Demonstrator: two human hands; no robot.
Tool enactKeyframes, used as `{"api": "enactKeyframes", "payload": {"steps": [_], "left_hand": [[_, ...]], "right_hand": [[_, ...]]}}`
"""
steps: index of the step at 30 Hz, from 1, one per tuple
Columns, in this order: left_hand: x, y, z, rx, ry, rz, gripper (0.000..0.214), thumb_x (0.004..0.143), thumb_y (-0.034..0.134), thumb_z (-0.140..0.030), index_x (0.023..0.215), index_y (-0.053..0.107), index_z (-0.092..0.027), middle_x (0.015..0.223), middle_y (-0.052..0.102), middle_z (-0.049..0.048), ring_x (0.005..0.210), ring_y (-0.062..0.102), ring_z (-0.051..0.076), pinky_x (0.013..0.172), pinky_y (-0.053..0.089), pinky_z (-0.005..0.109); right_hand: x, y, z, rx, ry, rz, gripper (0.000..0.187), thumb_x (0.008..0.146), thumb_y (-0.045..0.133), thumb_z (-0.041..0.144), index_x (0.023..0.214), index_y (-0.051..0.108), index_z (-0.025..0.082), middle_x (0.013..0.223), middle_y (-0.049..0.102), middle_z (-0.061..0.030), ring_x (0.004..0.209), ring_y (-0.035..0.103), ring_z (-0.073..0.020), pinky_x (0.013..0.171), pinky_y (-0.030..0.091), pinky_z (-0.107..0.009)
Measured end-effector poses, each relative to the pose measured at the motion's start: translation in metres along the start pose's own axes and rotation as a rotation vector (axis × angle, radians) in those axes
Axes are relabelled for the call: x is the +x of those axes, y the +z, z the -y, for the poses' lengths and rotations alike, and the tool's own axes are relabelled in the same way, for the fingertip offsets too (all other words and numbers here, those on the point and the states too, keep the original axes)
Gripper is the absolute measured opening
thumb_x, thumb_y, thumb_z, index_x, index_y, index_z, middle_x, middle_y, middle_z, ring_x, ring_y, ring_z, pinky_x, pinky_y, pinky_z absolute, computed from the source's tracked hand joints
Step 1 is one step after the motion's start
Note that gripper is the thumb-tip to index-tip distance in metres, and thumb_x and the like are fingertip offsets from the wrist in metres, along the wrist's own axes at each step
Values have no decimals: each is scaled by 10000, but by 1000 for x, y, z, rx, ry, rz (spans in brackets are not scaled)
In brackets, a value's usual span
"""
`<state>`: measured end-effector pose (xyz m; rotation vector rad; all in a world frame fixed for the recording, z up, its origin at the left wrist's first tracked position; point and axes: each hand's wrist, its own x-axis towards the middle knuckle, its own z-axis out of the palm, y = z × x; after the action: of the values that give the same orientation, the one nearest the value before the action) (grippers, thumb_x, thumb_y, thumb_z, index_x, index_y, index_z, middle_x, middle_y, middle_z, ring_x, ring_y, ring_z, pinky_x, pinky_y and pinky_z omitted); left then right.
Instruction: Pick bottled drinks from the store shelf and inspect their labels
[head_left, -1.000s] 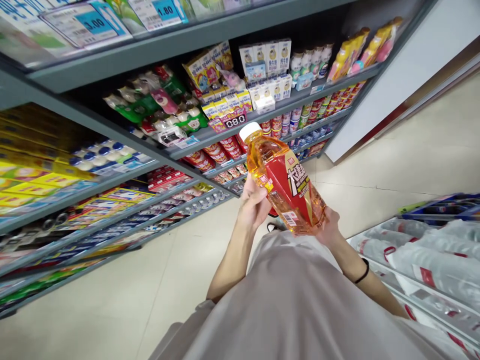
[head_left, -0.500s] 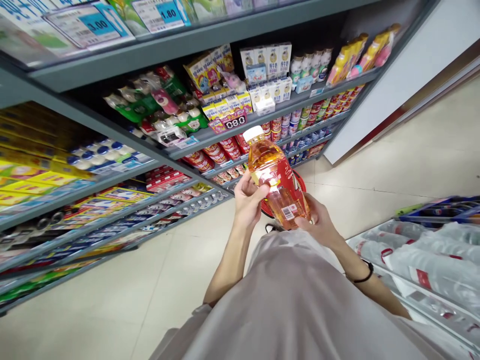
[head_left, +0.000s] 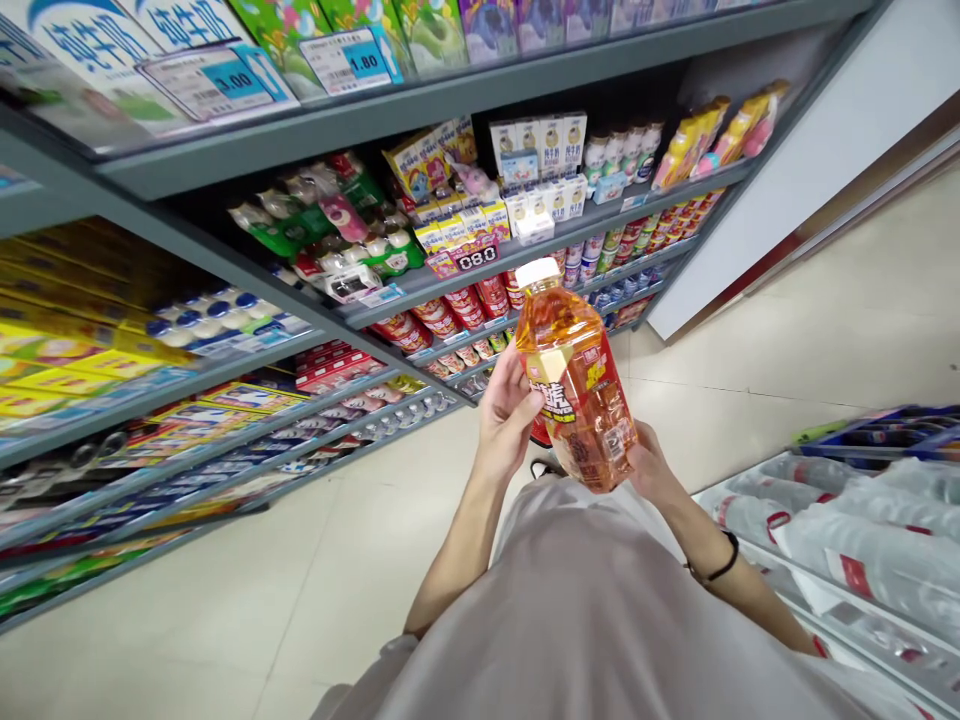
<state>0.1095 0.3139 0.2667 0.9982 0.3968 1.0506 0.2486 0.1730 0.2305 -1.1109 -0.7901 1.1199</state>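
I hold a plastic bottle [head_left: 574, 385] of amber drink with a white cap and a red label, upright in front of my chest. My left hand [head_left: 507, 415] grips its left side around the upper label, fingers curled on it. Underneath, my right hand [head_left: 651, 462] cups the bottom from the right, mostly hidden behind the bottle. A black band circles my right wrist [head_left: 718, 565]. The bottle's label shows dark characters and a yellow patch facing me.
Grey shop shelves [head_left: 420, 290] run along the left, packed with small drink bottles, cartons and cans, with price tags [head_left: 217, 80] on the top rail. Packs of wrapped water bottles [head_left: 862, 530] lie at the right. Pale tiled floor [head_left: 787, 350] stretches ahead.
The bottle has been turned in my hands, so a different face of the label now shows, and it stands more upright. The view has tilted up slightly.
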Motion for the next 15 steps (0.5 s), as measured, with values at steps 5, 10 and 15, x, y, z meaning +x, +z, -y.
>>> {"api": "enactKeyframes", "payload": {"steps": [5,10,15], "left_hand": [[-5,5,-1,-66,-4,67,819,753,900,-508,1484,554,-378,1545,573,69,1479,503,324,1195,466,433],[-12,9,-9,-14,22,45,825,768,893,-516,1505,556,-361,1524,597,74,1452,538,319,1153,510,387],[-12,5,-18,69,111,-17,864,777,910,-451,1545,531,-341,1456,651,96,1320,652,317,1073,571,382]], "right_hand": [[-2,-3,-14,119,73,-9,707,597,819,860,947,772,247,861,782,-68,766,745,-268,727,622,-377],[-4,6,-10,250,184,155,684,617,858,800,1031,788,259,926,792,-82,749,747,-285,680,633,-403],[-5,17,7,301,234,329,642,846,677,801,1136,751,233,928,776,-90,626,702,-239,576,609,-376]]}}
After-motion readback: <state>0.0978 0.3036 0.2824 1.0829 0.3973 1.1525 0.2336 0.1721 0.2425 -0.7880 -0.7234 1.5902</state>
